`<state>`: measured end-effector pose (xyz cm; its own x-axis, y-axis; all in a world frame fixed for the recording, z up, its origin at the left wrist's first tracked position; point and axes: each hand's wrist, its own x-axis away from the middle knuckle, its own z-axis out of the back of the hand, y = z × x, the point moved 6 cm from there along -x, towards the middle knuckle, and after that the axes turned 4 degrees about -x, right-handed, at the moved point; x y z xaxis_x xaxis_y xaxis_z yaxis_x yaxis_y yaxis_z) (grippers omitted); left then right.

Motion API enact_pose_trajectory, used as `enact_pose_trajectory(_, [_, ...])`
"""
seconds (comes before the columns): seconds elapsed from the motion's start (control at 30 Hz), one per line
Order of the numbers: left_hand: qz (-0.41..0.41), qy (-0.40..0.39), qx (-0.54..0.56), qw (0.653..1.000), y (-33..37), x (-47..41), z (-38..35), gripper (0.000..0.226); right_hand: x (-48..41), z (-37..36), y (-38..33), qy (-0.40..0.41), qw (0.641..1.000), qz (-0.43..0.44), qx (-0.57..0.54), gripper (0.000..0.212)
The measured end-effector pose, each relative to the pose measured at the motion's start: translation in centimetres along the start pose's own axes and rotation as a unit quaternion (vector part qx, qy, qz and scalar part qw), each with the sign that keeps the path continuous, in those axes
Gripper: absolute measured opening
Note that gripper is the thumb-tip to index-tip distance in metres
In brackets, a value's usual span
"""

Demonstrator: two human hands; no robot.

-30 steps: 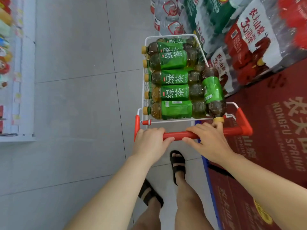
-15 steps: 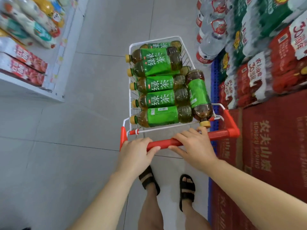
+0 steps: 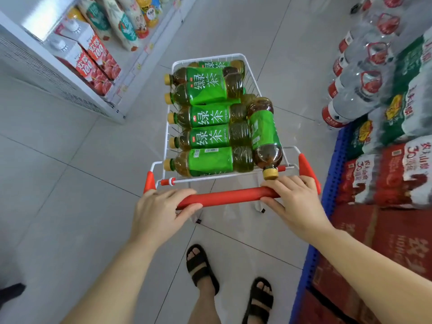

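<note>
A small white wire shopping cart (image 3: 253,81) stands in front of me, its red handle bar (image 3: 228,197) nearest to me. Several green-labelled tea bottles (image 3: 208,113) lie crosswise in its basket, yellow caps to the left. One more tea bottle (image 3: 265,134) lies lengthwise along the right side, its cap pointing at me. My left hand (image 3: 159,212) grips the left end of the bar. My right hand (image 3: 295,202) grips the right end, just below that bottle's cap.
A white shelf unit (image 3: 70,90) with red juice cartons (image 3: 93,59) and drink bottles stands at the left. Stacked water packs (image 3: 364,87) and red boxes (image 3: 383,258) on a blue pallet (image 3: 334,164) line the right. Grey tiled floor runs ahead. My sandalled feet (image 3: 202,267) are below.
The cart has rolled forward along the aisle and the view has swung; the left shelf with cartons has come closer. My hands have slid further apart on the bar.
</note>
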<state>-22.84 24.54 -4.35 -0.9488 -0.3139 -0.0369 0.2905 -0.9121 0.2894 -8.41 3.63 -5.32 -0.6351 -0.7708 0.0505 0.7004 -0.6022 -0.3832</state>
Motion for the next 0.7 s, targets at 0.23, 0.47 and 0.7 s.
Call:
enact_pose_trajectory(0.23, [-0.016, 0.029, -0.021, 0.999, -6.8, -6.6, 2.7, 0.036, -9.6, -0.3, -2.9, -0.008, 1.000, -0.010, -0.016, 0.036])
enact_pose_trajectory(0.47, [-0.004, -0.002, -0.033, 0.999, -13.6, -17.4, 4.1, 0.044, -21.5, 0.0, -3.2, 0.013, 1.000, -0.028, -0.004, 0.030])
enact_pose_trajectory(0.7, [0.031, -0.048, 0.011, 0.998, -19.1, -29.6, 4.7, 0.031, -34.0, 1.1, -1.8, 0.019, 0.999, -0.040, 0.011, 0.032])
